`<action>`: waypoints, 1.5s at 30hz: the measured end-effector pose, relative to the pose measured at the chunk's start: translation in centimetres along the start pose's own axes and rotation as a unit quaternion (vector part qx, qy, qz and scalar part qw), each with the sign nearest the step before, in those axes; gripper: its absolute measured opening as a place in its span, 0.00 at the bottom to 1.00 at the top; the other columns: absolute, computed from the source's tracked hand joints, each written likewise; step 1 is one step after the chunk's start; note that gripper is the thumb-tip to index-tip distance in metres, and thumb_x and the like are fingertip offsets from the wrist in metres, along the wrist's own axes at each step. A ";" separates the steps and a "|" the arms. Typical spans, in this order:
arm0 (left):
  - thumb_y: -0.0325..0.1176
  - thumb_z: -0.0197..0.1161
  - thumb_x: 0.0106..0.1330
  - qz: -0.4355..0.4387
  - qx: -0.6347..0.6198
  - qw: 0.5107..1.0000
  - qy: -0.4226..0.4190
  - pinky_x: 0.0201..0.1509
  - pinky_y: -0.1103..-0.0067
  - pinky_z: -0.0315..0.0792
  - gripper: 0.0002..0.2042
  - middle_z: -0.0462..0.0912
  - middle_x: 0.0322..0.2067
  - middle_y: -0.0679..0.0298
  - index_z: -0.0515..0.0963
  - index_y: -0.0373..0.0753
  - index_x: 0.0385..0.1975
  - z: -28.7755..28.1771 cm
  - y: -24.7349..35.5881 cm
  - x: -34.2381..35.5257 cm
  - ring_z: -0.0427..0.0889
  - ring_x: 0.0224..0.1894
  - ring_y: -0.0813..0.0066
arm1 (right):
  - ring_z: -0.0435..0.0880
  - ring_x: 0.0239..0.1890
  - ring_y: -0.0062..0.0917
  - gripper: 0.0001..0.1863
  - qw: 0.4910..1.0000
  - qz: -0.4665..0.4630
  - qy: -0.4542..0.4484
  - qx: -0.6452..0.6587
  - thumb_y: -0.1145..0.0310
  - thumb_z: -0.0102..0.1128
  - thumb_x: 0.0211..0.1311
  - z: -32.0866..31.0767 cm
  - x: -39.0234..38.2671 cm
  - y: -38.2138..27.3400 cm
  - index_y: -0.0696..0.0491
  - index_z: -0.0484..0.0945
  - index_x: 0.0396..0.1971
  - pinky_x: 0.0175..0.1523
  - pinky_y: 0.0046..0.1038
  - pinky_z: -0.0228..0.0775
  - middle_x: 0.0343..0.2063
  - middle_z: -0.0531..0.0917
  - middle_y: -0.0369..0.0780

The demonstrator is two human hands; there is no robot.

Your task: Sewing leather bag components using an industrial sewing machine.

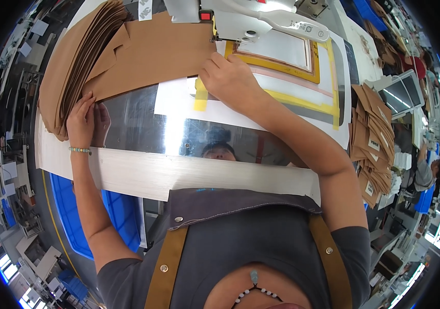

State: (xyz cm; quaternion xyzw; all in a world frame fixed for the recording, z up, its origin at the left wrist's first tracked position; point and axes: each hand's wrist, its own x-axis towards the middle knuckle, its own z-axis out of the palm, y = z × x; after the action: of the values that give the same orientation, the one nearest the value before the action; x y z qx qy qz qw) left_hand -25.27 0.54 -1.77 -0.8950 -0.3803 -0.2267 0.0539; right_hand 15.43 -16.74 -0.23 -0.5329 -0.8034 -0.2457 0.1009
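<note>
A flat brown fabric panel (163,49) lies across the worktop, its right end beside the presser foot of a white sewing machine (238,26). My right hand (230,80) has its fingers bent and closed on that right end, just below the needle area. At the panel's lower left corner, the fingers of my left hand (81,121) are together on the edge, and a beaded bracelet circles that wrist. Next to my left hand, a thick stack of brown fabric pieces (73,67) hangs over the table's left side. Both my thumbs are largely hidden.
A yellow-edged frame template (276,54) lies on white sheets right of the needle, with yellow tape (200,95) nearby. The shiny metal plate (137,123) reflects the surroundings. Labelled brown pieces (372,139) are piled at the right. A blue bin (122,216) stands below the table's left edge.
</note>
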 end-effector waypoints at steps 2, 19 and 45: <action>0.23 0.64 0.71 -0.017 -0.030 0.999 -0.015 0.58 0.70 0.82 0.10 0.89 0.53 0.58 0.87 0.35 0.48 -0.1 0.2 0.3 0.89 0.54 0.57 | 0.80 0.45 0.25 0.06 1.000 0.004 -0.008 0.002 0.71 0.66 0.50 -0.6 -0.4 0.2 0.50 0.82 0.30 0.42 0.26 0.72 0.34 0.81 0.34; 0.26 0.64 0.60 0.368 -0.090 0.924 0.044 0.50 0.72 0.81 0.14 0.83 0.42 0.64 0.84 0.38 0.47 9.2 19.9 14.8 0.84 0.47 0.66 | 0.83 0.41 0.29 0.07 0.976 0.155 -0.075 -0.132 0.73 0.64 0.51 -9.8 -21.5 14.0 0.53 0.82 0.32 0.43 0.31 0.78 0.35 0.82 0.36; 0.35 0.63 0.73 0.243 -0.131 0.955 -0.103 0.79 0.61 0.59 0.23 0.71 0.74 0.62 0.79 0.41 0.67 7.0 22.0 11.6 0.61 0.79 0.52 | 0.56 0.81 0.41 0.29 0.931 0.338 -0.136 -0.010 0.48 0.46 0.83 -7.8 -25.3 10.1 0.49 0.72 0.73 0.80 0.51 0.50 0.77 0.65 0.39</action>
State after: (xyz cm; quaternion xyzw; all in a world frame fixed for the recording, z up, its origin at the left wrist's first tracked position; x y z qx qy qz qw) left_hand -0.18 -5.49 -1.14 -0.9781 -0.1214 -0.1612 -0.0502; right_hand 34.24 -37.96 -1.34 -0.8025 -0.5789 -0.1301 0.0621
